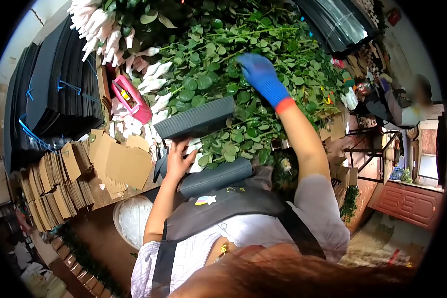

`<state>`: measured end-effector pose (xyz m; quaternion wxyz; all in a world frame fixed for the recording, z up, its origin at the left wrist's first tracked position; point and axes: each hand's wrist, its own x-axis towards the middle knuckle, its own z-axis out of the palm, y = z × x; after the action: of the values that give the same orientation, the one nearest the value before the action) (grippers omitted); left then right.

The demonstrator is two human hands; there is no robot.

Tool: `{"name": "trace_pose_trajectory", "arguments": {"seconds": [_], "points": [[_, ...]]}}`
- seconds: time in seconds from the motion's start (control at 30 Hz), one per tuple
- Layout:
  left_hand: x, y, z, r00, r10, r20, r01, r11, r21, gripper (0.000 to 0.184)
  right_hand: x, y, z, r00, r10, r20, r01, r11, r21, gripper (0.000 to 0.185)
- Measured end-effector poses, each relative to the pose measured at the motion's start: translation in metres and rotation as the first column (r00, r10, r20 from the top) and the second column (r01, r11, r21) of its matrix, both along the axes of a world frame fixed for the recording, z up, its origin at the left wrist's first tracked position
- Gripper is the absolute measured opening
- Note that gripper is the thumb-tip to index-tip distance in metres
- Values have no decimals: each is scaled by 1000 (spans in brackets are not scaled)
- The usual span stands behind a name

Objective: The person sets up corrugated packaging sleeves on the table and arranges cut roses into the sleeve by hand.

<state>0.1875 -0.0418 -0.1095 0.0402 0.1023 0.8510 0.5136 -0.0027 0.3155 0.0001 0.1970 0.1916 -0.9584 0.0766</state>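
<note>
- Head view: your left hand (178, 161), just below the dark ribbed board (196, 117), may grip it; I can't tell.
- Leafy stems (203, 82) lie under your blurred right hand (259, 74), its grip unclear.
- They seem light, springy, maybe thorny; hold bare stalk.
- That board obstructs between your hands; a pink holder (143, 110) lies beyond your left.

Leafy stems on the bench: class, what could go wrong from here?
The left hand is bare, unlike the right hand in its blue glove, so any thorns on the leafy stems, too small to see, might scratch it.
The dark board overlaps the stems and could bruise leaves if pressed down.
The pink holder lies close to the white wrapped ends, so a sweep might knock it into them.
</note>
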Motion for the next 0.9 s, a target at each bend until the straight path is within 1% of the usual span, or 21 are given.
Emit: {"name": "trace_pose_trajectory", "arguments": {"seconds": [0.03, 0.07, 0.13, 0.17, 0.2, 0.23, 0.27, 0.3, 0.33, 0.4, 0.43, 0.47, 0.53, 0.57, 0.6, 0.67, 0.73, 0.77, 0.8, 0.87, 0.9], "points": [[-1, 0, 0, 1000, 3, 6, -3, 1000, -22, 51, -19, -11, -10, 999, -47, -18, 48, 993, 106, 37], [0, -1, -1, 1000, 6, 17, -5, 999, -45, 53, -43, -9, -44, 979, -86, -186, 124, 970, 208, 41], [0, -1, -5, 999, 17, 34, -14, 998, -60, 55, -76, -3, -79, 984, -117, -132, 161, 904, 396, 43], [3, -1, -3, 1000, 12, 16, -11, 999, -52, 54, -79, -10, -70, 980, -171, -101, 198, 842, 501, 37], [0, -1, -2, 1000, 10, -9, -10, 999, -44, 54, -85, -20, -37, 947, -283, 150, 179, 856, 485, 36], [-2, 0, -4, 1000, 14, -1, -14, 999, -39, 54, -98, -26, -30, 980, -195, -28, 194, 932, 306, 30], [0, 0, -6, 1000, 18, 12, -18, 999, -31, 53, -73, -41, 7, 927, -165, -336, 214, 970, 116, 22], [1, 1, 0, 998, 27, 51, -24, 998, -55, 53, -62, -57, 55, 948, -245, -202, 276, 950, 143, 19], [0, 2, 1, 1000, 14, 3, -14, 999, -37, 53, -46, -53, 75, 888, 33, -459, -8, 998, 55, 19], [-1, 0, -6, 1000, 20, 23, -18, 997, -72, 53, -59, -31, 34, 998, 66, 2, -66, 991, 116, 19], [-1, 0, -2, 1000, 5, 9, -4, 997, -78, 53, -54, -23, 21, 962, -32, 271, -37, 969, 245, 18], [-2, 0, -2, 1000, 1, 5, -1, 997, -77, 54, -59, -11, -6, 947, -98, 305, -14, 939, 344, 17], [0, 0, -3, 999, 15, 53, -14, 1000, -22, 54, -44, -12, -2, 989, -107, 102, 75, 957, 280, 15], [0, 1, -1, 999, 27, 40, -26, 999, -41, 53, -43, -21, -2, 976, -196, 94, 159, 938, 306, 13], [-1, 1, 0, 999, 29, 39, -27, 998, -50, 53, -41, -20, -14, 990, -70, -121, 89, 983, 158, 12], [-1, 0, 0, 999, 23, 48, -19, 997, -73, 53, -42, -31, -26, 977, -202, -72, 213, 945, 248, 11], [0, -1, -12, 998, 39, 43, -40, 999, 11, 53, -39, -41, -31, 965, -231, -124, 250, 953, 173, 11], [0, 0, -9, 998, 39, 44, -39, 999, -9, 53, -36, -49, -23, 961, -265, -72, 273, 953, 129, 9], [0, 0, -6, 998, 38, 42, -37, 999, -27, 54, -18, -63, -22, 876, -462, 137, 450, 886, 113, 12], [1, 0, -4, 999, 31, 30, -30, 999, -34, 53, -15, -59, -1, 943, -307, -129, 309, 951, -8, 18], [0, 1, 3, 999, 30, 33, -28, 999, -44, 53, -19, -57, -2, 943, -320, -86, 322, 947, 12, 26]]}}
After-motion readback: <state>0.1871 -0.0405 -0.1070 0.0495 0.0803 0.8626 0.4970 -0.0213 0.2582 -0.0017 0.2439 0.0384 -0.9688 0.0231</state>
